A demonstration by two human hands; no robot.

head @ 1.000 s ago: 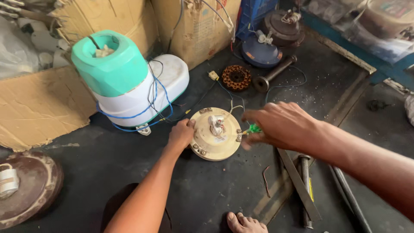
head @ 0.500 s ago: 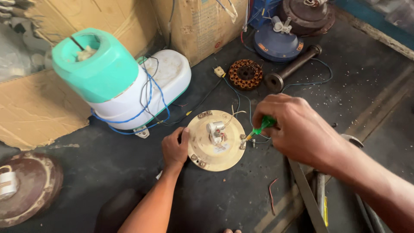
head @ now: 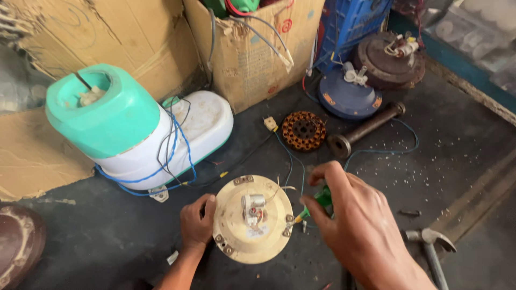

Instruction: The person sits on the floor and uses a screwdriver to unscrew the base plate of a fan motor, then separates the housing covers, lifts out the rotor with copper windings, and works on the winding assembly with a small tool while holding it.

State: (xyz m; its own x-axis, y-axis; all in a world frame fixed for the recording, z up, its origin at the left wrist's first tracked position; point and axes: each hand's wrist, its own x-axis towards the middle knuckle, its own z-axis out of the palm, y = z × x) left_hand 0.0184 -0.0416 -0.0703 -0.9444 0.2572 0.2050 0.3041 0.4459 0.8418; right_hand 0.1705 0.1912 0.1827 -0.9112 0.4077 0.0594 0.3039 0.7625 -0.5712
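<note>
A round cream-coloured fan motor housing (head: pixel 252 236) lies flat on the dark floor, with a small capacitor and wires on its top. My left hand (head: pixel 197 221) grips its left rim. My right hand (head: pixel 359 230) holds a green-handled screwdriver (head: pixel 320 200), whose tip meets a screw lug on the housing's right edge.
A white and teal appliance (head: pixel 129 129) wrapped in blue wire lies to the upper left. Behind stand cardboard boxes (head: pixel 252 53). A copper stator (head: pixel 303 130), a metal rod (head: pixel 365 129), a blue motor cover (head: pixel 346 96) and a brown one (head: pixel 388 59) lie beyond. A hammer (head: pixel 430 244) rests at the right.
The view has shifted lower and closer over the housing. My right hand has drawn in, with the screwdriver tip staying at the housing's right edge. My left hand keeps its grip on the rim.
</note>
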